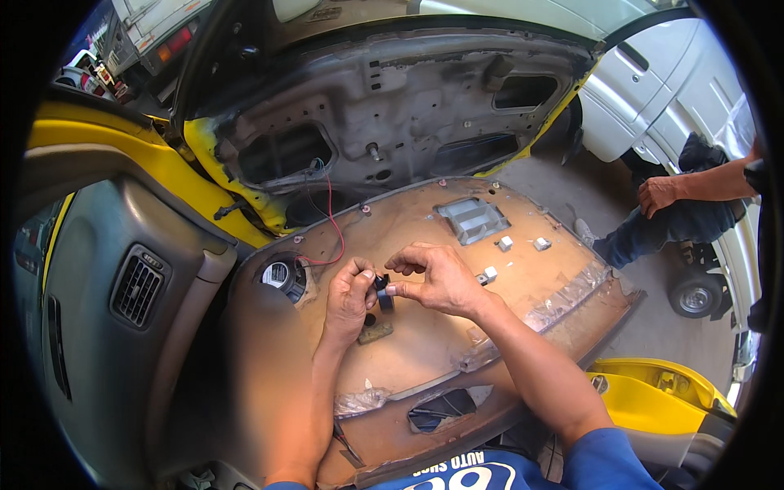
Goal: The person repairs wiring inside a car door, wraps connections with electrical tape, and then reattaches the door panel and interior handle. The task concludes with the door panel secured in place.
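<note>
Left grip [349, 300] pinches a small dark piece [381, 284]; right grip [439, 280], fingers parted from thumb, touches it, above a flat brown panel [412, 353].

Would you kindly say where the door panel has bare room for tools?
The door panel is bare between the red wire and grey ribbed plate, and between the right hand and near ledge. Crowded: around the speaker and white blocks.

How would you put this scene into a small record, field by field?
Left hand: pinching a small dark item, kind unclear
Right hand: thumb at that item
Panel: brown, lying under both hands
Speaker: round, at the panel's left end
Door: grey inside, yellow edges
Wire: red, running from door toward speaker
Nearby: another person's hand, at right
</note>
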`<action>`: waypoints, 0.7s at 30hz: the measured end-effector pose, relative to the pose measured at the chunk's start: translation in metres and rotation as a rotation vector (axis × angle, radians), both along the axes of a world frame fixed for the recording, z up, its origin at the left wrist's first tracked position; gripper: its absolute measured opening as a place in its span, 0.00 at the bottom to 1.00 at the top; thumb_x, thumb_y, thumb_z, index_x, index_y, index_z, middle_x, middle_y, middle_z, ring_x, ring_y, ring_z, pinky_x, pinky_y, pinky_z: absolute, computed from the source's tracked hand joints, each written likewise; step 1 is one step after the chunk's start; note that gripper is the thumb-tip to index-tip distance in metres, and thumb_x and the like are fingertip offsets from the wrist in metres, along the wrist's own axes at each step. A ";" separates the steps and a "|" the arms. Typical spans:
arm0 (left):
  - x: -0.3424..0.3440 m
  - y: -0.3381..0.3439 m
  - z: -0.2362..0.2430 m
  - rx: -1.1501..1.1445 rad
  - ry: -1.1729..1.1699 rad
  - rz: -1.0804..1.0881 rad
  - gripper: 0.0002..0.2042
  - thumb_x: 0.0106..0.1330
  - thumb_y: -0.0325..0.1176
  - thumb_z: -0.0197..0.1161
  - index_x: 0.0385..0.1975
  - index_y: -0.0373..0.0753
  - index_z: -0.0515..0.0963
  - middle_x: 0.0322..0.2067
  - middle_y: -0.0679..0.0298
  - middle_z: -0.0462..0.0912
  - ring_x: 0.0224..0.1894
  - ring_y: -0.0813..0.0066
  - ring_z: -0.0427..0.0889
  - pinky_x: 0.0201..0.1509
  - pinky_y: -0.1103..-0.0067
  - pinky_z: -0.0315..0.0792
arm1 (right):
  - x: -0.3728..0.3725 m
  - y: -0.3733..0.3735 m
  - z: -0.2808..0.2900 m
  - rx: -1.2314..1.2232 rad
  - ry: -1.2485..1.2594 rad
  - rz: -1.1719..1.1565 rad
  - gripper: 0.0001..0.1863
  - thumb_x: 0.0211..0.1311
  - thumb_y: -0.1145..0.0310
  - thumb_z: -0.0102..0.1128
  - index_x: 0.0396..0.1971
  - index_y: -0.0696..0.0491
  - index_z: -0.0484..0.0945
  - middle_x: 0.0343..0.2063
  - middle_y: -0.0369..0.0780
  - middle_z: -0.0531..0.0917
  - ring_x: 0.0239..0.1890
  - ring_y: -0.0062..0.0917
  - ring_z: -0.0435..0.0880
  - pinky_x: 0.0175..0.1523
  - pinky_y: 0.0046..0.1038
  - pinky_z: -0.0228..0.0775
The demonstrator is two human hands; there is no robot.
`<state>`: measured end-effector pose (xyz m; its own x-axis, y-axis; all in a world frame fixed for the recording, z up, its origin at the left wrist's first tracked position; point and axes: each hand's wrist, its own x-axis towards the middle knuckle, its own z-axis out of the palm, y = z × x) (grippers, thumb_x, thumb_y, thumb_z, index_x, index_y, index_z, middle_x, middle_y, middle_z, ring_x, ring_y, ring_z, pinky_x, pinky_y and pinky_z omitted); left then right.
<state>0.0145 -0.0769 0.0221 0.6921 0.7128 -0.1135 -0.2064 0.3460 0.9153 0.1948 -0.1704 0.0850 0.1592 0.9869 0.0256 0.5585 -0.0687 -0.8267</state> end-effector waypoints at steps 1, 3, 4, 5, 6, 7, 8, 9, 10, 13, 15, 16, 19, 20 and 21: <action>0.000 -0.001 -0.002 0.047 0.011 0.002 0.06 0.75 0.36 0.58 0.40 0.42 0.74 0.33 0.71 0.78 0.23 0.88 0.66 0.26 0.88 0.60 | -0.005 0.001 -0.007 0.032 0.032 -0.014 0.23 0.55 0.60 0.80 0.46 0.58 0.86 0.39 0.47 0.88 0.44 0.38 0.89 0.51 0.36 0.81; -0.001 -0.003 -0.005 0.086 0.048 -0.028 0.05 0.75 0.34 0.58 0.40 0.41 0.74 0.31 0.72 0.77 0.23 0.89 0.66 0.26 0.88 0.61 | -0.012 -0.001 -0.016 0.073 0.091 -0.040 0.18 0.54 0.64 0.80 0.41 0.59 0.87 0.34 0.45 0.89 0.41 0.35 0.90 0.49 0.33 0.82; 0.000 -0.005 -0.007 0.089 0.068 -0.047 0.04 0.75 0.33 0.58 0.39 0.41 0.74 0.30 0.72 0.76 0.23 0.89 0.66 0.26 0.87 0.61 | -0.013 -0.003 -0.019 0.064 0.103 -0.068 0.16 0.55 0.65 0.79 0.40 0.58 0.88 0.34 0.45 0.89 0.40 0.35 0.90 0.48 0.33 0.82; 0.000 -0.005 -0.007 0.080 0.072 -0.038 0.04 0.76 0.32 0.58 0.39 0.40 0.74 0.27 0.73 0.74 0.23 0.88 0.66 0.27 0.87 0.61 | -0.014 -0.003 -0.022 0.048 0.116 -0.086 0.14 0.56 0.67 0.78 0.39 0.58 0.88 0.33 0.45 0.89 0.39 0.34 0.90 0.48 0.33 0.82; -0.002 -0.003 -0.008 0.093 0.078 -0.044 0.04 0.76 0.32 0.58 0.39 0.40 0.74 0.26 0.73 0.74 0.23 0.88 0.67 0.27 0.86 0.61 | -0.015 -0.004 -0.024 0.060 0.124 -0.104 0.12 0.57 0.68 0.77 0.38 0.58 0.89 0.32 0.45 0.89 0.39 0.34 0.90 0.47 0.33 0.82; -0.001 -0.003 -0.008 0.089 0.083 -0.060 0.04 0.76 0.32 0.58 0.39 0.39 0.74 0.25 0.73 0.74 0.23 0.88 0.67 0.27 0.86 0.61 | -0.013 -0.004 -0.026 0.091 0.085 -0.108 0.08 0.59 0.71 0.75 0.36 0.58 0.89 0.31 0.45 0.89 0.35 0.34 0.90 0.43 0.33 0.80; -0.002 -0.002 -0.008 0.080 0.102 -0.081 0.04 0.76 0.31 0.58 0.40 0.39 0.74 0.25 0.73 0.73 0.23 0.87 0.67 0.28 0.86 0.61 | -0.012 -0.004 -0.028 0.121 0.121 -0.085 0.08 0.60 0.71 0.75 0.36 0.58 0.89 0.31 0.44 0.89 0.34 0.32 0.89 0.42 0.33 0.80; -0.002 -0.002 -0.008 0.083 0.103 -0.086 0.05 0.75 0.32 0.59 0.39 0.38 0.74 0.22 0.74 0.71 0.23 0.87 0.67 0.27 0.85 0.60 | -0.010 -0.005 -0.029 0.123 0.139 -0.080 0.08 0.61 0.71 0.75 0.37 0.58 0.89 0.31 0.43 0.88 0.34 0.31 0.88 0.41 0.33 0.79; -0.003 -0.001 -0.008 0.089 0.086 -0.100 0.06 0.74 0.33 0.61 0.41 0.38 0.74 0.25 0.73 0.73 0.25 0.87 0.69 0.28 0.85 0.62 | -0.008 -0.006 -0.030 0.101 0.131 -0.098 0.07 0.61 0.71 0.75 0.37 0.58 0.90 0.31 0.42 0.88 0.33 0.30 0.88 0.40 0.33 0.79; -0.003 0.001 -0.007 0.078 0.019 -0.102 0.11 0.71 0.34 0.66 0.47 0.38 0.75 0.33 0.70 0.77 0.32 0.86 0.74 0.34 0.85 0.67 | -0.005 -0.010 -0.032 0.042 0.334 -0.118 0.08 0.65 0.70 0.74 0.38 0.59 0.89 0.30 0.39 0.86 0.31 0.24 0.85 0.39 0.31 0.78; 0.000 0.000 -0.005 0.058 -0.046 -0.059 0.17 0.68 0.35 0.69 0.53 0.38 0.75 0.40 0.66 0.79 0.39 0.81 0.77 0.41 0.82 0.71 | -0.002 -0.011 -0.033 0.056 0.420 -0.157 0.09 0.66 0.69 0.73 0.39 0.60 0.89 0.31 0.37 0.85 0.33 0.21 0.83 0.41 0.29 0.77; 0.001 0.002 -0.004 0.371 0.022 -0.018 0.22 0.66 0.37 0.71 0.56 0.38 0.73 0.43 0.64 0.80 0.39 0.78 0.78 0.42 0.82 0.72 | 0.000 -0.012 -0.032 0.065 0.453 -0.172 0.09 0.67 0.68 0.72 0.39 0.60 0.89 0.31 0.37 0.84 0.34 0.20 0.83 0.41 0.28 0.76; 0.008 0.003 -0.002 1.061 0.213 -0.006 0.36 0.61 0.44 0.79 0.65 0.36 0.70 0.53 0.59 0.81 0.51 0.65 0.83 0.56 0.74 0.77 | 0.006 -0.012 -0.031 0.025 0.428 -0.260 0.11 0.68 0.67 0.72 0.39 0.61 0.89 0.32 0.37 0.85 0.36 0.19 0.82 0.44 0.25 0.74; 0.012 0.001 -0.002 0.885 0.225 -0.075 0.36 0.61 0.45 0.79 0.65 0.36 0.70 0.55 0.58 0.80 0.54 0.64 0.82 0.57 0.73 0.76 | 0.007 -0.012 -0.031 0.044 0.508 -0.245 0.11 0.68 0.68 0.72 0.39 0.62 0.88 0.32 0.37 0.85 0.37 0.19 0.83 0.45 0.25 0.75; 0.014 -0.003 -0.003 0.682 0.244 -0.122 0.36 0.61 0.45 0.79 0.64 0.35 0.71 0.57 0.57 0.79 0.57 0.64 0.81 0.59 0.72 0.76 | 0.008 -0.013 -0.031 0.049 0.550 -0.243 0.11 0.68 0.68 0.72 0.39 0.62 0.88 0.33 0.36 0.86 0.38 0.18 0.83 0.47 0.25 0.76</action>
<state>0.0286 -0.0801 0.0194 0.7826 0.5999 0.1666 0.0348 -0.3093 0.9503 0.2029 -0.1830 0.0541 0.3831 0.9202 -0.0806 0.0207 -0.0958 -0.9952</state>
